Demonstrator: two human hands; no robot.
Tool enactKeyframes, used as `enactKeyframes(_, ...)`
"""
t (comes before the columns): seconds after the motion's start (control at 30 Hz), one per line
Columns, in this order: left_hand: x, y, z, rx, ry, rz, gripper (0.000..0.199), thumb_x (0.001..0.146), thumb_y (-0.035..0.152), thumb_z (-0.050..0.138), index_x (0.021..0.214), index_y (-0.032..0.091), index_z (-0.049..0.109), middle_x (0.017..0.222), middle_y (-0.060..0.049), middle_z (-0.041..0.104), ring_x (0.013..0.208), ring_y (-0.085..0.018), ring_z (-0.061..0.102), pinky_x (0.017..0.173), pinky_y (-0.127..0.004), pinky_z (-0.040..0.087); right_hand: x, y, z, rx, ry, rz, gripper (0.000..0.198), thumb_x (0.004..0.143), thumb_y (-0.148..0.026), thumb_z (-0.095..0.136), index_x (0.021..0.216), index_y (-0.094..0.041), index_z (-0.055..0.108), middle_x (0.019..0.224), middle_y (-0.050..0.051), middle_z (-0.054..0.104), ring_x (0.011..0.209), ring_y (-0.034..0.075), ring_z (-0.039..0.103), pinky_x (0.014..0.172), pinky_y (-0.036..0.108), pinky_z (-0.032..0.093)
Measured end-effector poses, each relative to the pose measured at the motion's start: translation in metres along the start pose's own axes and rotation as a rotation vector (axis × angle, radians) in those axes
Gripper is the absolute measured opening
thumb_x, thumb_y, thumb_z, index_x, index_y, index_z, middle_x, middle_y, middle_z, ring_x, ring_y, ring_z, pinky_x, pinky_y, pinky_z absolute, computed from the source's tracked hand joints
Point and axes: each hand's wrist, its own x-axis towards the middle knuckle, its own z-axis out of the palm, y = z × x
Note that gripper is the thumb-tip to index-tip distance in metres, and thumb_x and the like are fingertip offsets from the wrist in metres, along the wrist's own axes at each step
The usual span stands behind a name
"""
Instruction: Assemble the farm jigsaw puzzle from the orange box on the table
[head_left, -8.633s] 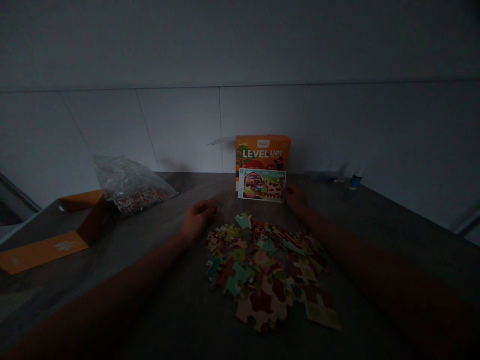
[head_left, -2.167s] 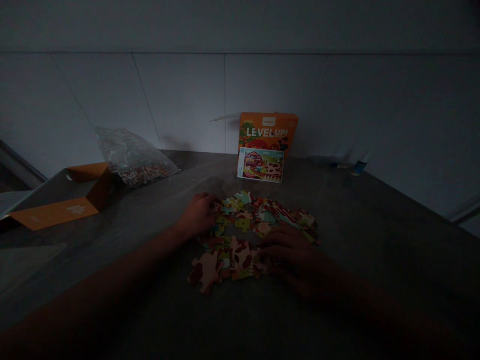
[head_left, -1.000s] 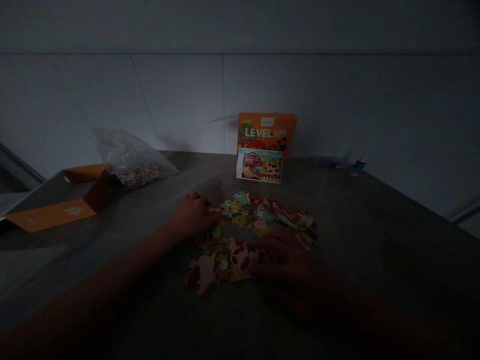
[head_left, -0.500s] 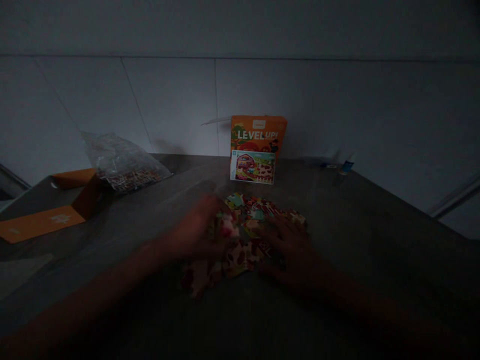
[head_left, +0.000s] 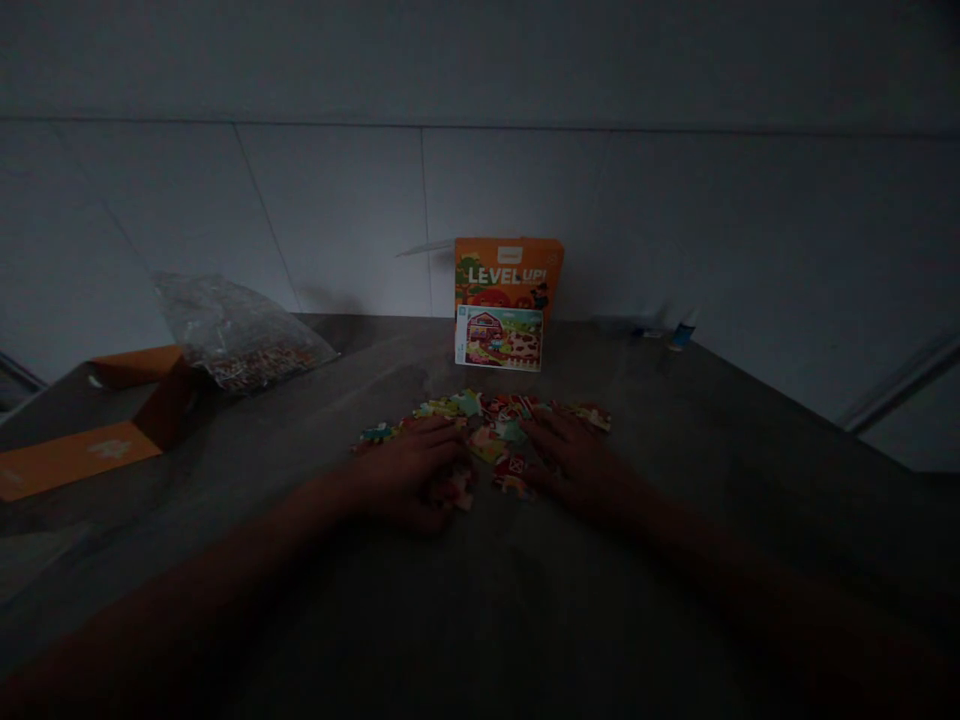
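Colourful jigsaw puzzle pieces [head_left: 487,440] lie in a loose heap on the grey table. My left hand [head_left: 409,470] is curled round a few of them at the heap's near left side, with pieces showing between thumb and fingers. Resting on the right side of the heap, my right hand [head_left: 574,460] has its fingers spread and grips nothing visible. A red piece with a white barn-door pattern [head_left: 515,466] lies between the two hands. Behind the heap, a picture card of a farm [head_left: 499,338] leans against an orange "LEVEL UP!" box [head_left: 510,270].
An open orange box part [head_left: 82,460] stands at the left, with a clear plastic bag [head_left: 244,340] of small pieces beside it. A small blue-and-white bottle [head_left: 682,332] is at the back right. A pale wall [head_left: 337,220] rises behind the table. The light is dim.
Pieces that lay nearest me have been pushed or gathered away from the front. My left hand has come down lower over the pieces. The whole view has shifted slightly.
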Motion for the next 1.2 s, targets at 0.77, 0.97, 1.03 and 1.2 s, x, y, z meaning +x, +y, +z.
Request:
enactKeyframes(0.77,-0.023,-0.020,-0.002,0.139,-0.181,-0.342,0.106,0.065,0.079,0.062,0.152,0.038,0.018,0.161,-0.014,0.010,0.145,-0.045,0.007,0.109,-0.071,0.010,-0.039,-0.064,-0.019,0.448,-0.057,-0.190,0.039,0.090,-0.015,0.046,0.122,-0.025,0.065,0.100,0.007,0.069,0.094,0.020,0.062,0.081,0.035,0.051)
enactKeyframes(0.97,-0.012,-0.033,0.005,0.152,-0.031,-0.384,0.094,0.067,0.073,0.066,0.147,0.033,0.037,0.157,-0.010,0.028,0.144,-0.040,0.018,0.113,-0.060,0.017,-0.033,-0.069,-0.013,0.409,-0.009,-0.149,0.032,0.090,-0.018,0.049,0.118,-0.020,0.066,0.105,0.009,0.069,0.099,0.022,0.060,0.088,0.040,0.048)
enactKeyframes(1.03,-0.010,-0.037,0.005,0.162,0.027,-0.405,0.090,0.068,0.072,0.067,0.144,0.030,0.043,0.155,-0.010,0.031,0.143,-0.039,0.021,0.113,-0.058,0.020,-0.031,-0.068,-0.011,0.397,0.032,-0.126,0.031,0.091,-0.018,0.048,0.116,-0.019,0.066,0.104,0.009,0.070,0.099,0.022,0.060,0.088,0.040,0.048)
enactKeyframes(1.2,-0.011,-0.038,0.005,0.214,0.119,-0.371,0.073,0.075,0.066,0.064,0.134,0.024,0.055,0.149,-0.013,0.040,0.140,-0.038,0.026,0.112,-0.055,0.026,-0.032,-0.065,-0.009,0.367,0.073,-0.097,0.028,0.091,-0.019,0.049,0.113,-0.017,0.066,0.098,0.009,0.070,0.100,0.024,0.058,0.086,0.041,0.048)
